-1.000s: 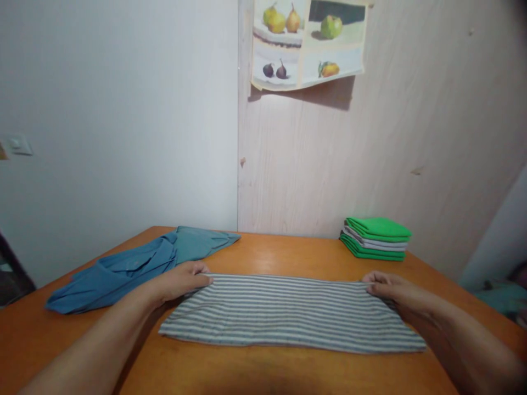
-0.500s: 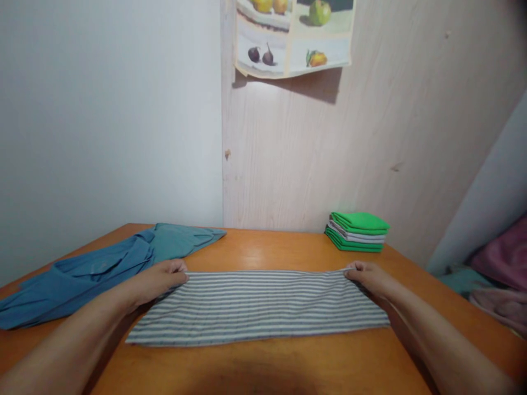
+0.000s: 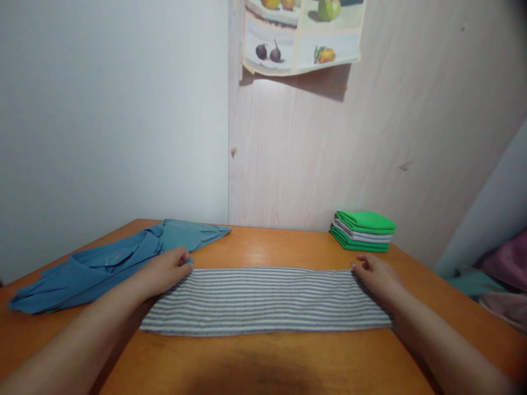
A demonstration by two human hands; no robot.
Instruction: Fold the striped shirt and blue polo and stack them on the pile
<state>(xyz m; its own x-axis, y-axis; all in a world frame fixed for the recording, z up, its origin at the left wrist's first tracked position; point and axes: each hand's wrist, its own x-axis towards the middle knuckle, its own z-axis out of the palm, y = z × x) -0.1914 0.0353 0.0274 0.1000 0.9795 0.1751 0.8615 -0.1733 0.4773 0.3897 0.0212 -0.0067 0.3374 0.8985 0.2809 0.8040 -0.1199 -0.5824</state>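
The head view has the orange-brown table (image 3: 185, 356) shown nearest, and on it the blue-and-white striped cloth (image 3: 267, 302) is laid flat, with its long axis and stripes set from left to right. The cloth is framed between the hands at its far edge: the far left corner is met by the left hand (image 3: 171, 270), the far right corner by the right hand (image 3: 376, 274), so neither can be called nearer. A small gap is seen between thumb and fingers on each hand; whether the cloth is touched by the thumbs cannot be told. Farther left, a crumpled blue garment (image 3: 102, 274) is spread near the left hand. Beyond the right hand, a stack of folded green and pale cloths (image 3: 364, 230) is set near the wall (image 3: 288, 164), where a sheet of fruit paintings (image 3: 302, 33) is hung.
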